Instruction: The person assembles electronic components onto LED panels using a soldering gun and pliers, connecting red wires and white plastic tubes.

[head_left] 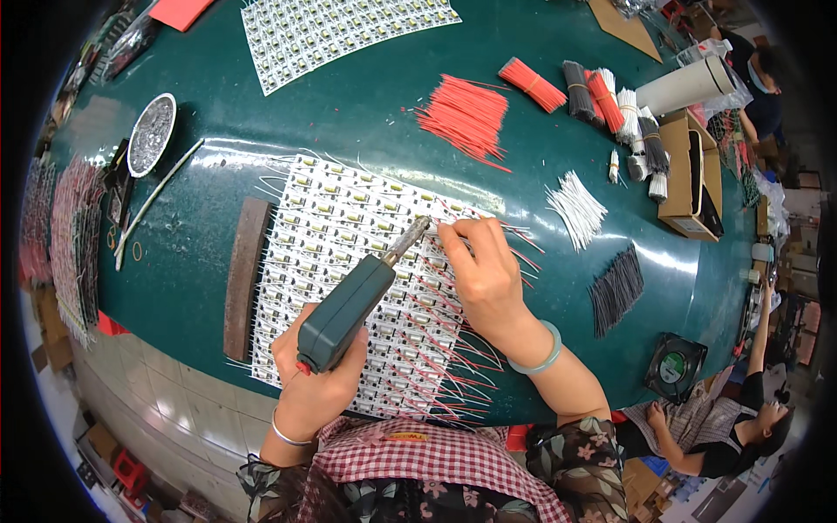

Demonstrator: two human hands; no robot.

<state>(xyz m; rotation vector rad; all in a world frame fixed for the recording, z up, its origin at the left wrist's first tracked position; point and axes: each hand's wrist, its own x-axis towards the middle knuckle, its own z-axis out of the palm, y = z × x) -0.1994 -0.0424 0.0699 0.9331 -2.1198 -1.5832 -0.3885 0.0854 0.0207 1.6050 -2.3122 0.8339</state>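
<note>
My left hand (318,375) is wrapped round a dark green soldering gun (347,309) with a red button or cap at its back end. Its metal tip rests at or just above a white panel of small circuit boards (327,253), near the panel's upper right. Right beside the tip, the thumb and forefinger of my right hand (484,266) are pinched together over the board. A thin red wire seems to be between them, mostly hidden by the fingers. Red and white wires (449,383) stick out along the panel's right side, with thin pale wires along its left edge.
A brown bar (247,279) lies along the panel's left edge. Loose red (466,118), white (575,209) and black wires (617,288) lie to the right, near a small black fan (676,366). A round bowl (152,135) stands at left. Another panel (340,35) lies behind. Other people sit at right.
</note>
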